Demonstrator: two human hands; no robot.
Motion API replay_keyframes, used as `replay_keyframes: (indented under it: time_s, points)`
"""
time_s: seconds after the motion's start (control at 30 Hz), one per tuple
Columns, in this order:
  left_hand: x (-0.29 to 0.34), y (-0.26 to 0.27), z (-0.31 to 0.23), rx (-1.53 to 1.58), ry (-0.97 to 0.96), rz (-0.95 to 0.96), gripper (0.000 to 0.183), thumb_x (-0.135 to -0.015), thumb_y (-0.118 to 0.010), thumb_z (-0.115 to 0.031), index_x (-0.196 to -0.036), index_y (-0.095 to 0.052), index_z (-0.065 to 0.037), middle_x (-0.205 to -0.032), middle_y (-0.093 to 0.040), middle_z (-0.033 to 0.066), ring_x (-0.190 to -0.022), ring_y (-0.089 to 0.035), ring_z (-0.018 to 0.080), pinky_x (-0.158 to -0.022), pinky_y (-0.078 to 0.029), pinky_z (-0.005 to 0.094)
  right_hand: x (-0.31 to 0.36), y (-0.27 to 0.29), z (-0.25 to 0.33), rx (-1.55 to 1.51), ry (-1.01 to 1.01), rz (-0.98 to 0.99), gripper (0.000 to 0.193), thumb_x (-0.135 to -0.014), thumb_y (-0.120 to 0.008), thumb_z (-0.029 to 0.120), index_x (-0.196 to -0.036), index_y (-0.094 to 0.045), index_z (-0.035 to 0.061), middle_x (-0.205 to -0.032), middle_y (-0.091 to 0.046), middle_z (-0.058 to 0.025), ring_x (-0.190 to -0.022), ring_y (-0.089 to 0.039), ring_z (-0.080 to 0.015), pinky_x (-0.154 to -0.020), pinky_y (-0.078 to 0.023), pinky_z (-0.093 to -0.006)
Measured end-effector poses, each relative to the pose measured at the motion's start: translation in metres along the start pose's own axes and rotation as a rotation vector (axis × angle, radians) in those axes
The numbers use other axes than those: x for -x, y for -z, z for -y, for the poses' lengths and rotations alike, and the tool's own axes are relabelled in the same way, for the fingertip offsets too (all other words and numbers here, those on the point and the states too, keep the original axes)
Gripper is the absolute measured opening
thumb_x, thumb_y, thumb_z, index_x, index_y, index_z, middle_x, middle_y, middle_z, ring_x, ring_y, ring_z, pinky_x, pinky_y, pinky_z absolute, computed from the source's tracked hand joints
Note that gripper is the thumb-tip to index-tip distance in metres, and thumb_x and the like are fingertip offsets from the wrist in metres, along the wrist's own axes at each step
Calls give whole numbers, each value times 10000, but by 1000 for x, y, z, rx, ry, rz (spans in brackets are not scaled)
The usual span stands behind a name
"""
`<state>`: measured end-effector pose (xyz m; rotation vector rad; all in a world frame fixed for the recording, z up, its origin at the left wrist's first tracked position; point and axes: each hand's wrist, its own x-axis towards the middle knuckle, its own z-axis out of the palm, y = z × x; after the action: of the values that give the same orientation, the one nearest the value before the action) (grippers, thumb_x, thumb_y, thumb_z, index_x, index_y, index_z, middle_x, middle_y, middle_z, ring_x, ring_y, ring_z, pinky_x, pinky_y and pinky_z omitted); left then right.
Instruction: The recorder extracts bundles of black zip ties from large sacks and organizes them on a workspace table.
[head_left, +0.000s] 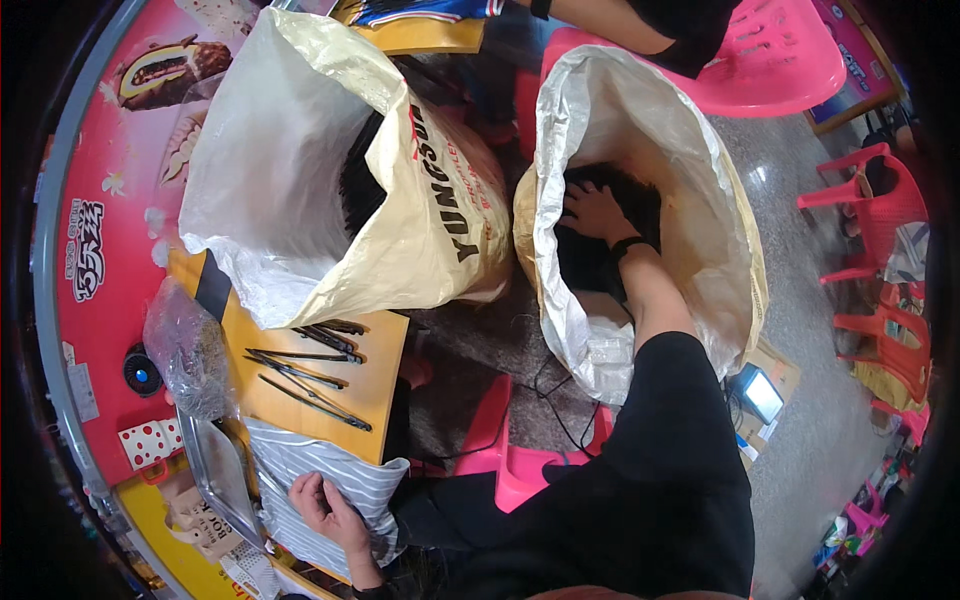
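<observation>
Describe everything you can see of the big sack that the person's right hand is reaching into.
The sack is a large woven plastic bag, cream-yellow outside and whitish inside, standing upright on the floor with its mouth wide open and its rim rolled down. Dark, hair-like material fills its bottom. The right hand is inside, fingers spread on that material. A second sack leans at its left; a pink chair stands behind.

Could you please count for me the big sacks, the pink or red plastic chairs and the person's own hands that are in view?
Big sacks: 2, the left sack and the right sack.
Plastic chairs: 4 that I can tell apart, such as the pink chair; those at the right rim overlap.
Hands: 2, left hand and right hand.
Total: 8.
</observation>
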<state>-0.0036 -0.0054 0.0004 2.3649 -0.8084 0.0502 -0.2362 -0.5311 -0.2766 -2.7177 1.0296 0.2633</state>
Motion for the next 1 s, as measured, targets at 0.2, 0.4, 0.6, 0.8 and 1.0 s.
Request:
replay_keyframes:
  time_s: [0.2, 0.4, 0.6, 0.8, 1.0]
  points:
    - [1, -3, 7, 38, 23, 18, 160, -869, -527, 48, -1021, -576, 34, -1101, -507, 118, -1005, -518, 204, -874, -428, 287, 43, -14, -18, 101, 50, -203, 497, -858, -538, 491, -1304, -515, 272, -1382, -451, -76, -1259, -418, -334, -944, -361, -585]
    - [0, 4, 2, 14, 8, 28, 180, -867, -519, 61, -1036, -573, 34, -1117, -495, 119, -1017, -514, 205, -887, -424, 287, 23, 6, -1, 91, 24, -140, 515, -860, -523, 514, -1309, -511, 262, -1357, -463, -97, -1250, -420, -327, -943, -358, -566]
    - [0, 2, 6, 9, 1, 31, 189, -860, -520, 63, -1039, -572, 32, -1105, -489, 116, -1028, -505, 203, -885, -421, 287, -36, 16, 16, -153, -59, -120, 492, -879, -502, 495, -1202, -603, 138, -1286, -534, -115, -1247, -439, -294, -976, -319, -555]
    - [-2, -11, 3, 45, -10, 43, 173, -855, -547, 22, -1026, -569, 15, -1110, -493, 118, -950, -518, 186, -767, -426, 255, -67, -45, -27, -787, -97, -584, 472, -879, -479, 330, -1208, -564, 3, -1320, -485, -247, -1264, -419, -389, -957, -370, -531]
    - [0, -2, 1, 51, 64, 28, 168, -861, -504, 76, -1012, -559, 30, -1115, -471, 112, -1014, -505, 195, -899, -407, 271, -80, -22, 16, -27, -170, -55, 484, -856, -463, 264, -1238, -520, -27, -1357, -438, -259, -1304, -369, -380, -967, -339, -575]
